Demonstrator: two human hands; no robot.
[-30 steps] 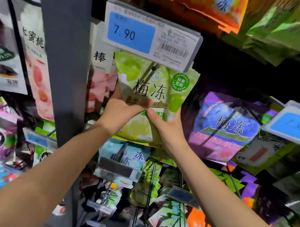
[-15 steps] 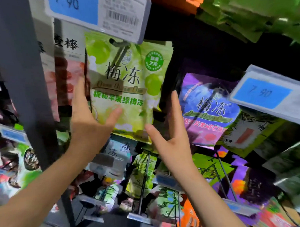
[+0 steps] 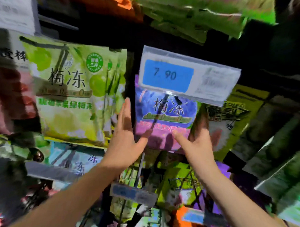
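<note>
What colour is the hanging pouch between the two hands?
The pouch is purple, pink at the bottom; head view.

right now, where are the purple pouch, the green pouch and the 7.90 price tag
purple pouch (image 3: 167, 117), head view, on the green band under its big characters
green pouch (image 3: 72, 93), head view, on the band below its big characters
price tag (image 3: 167, 75), head view, on its blue panel
</note>
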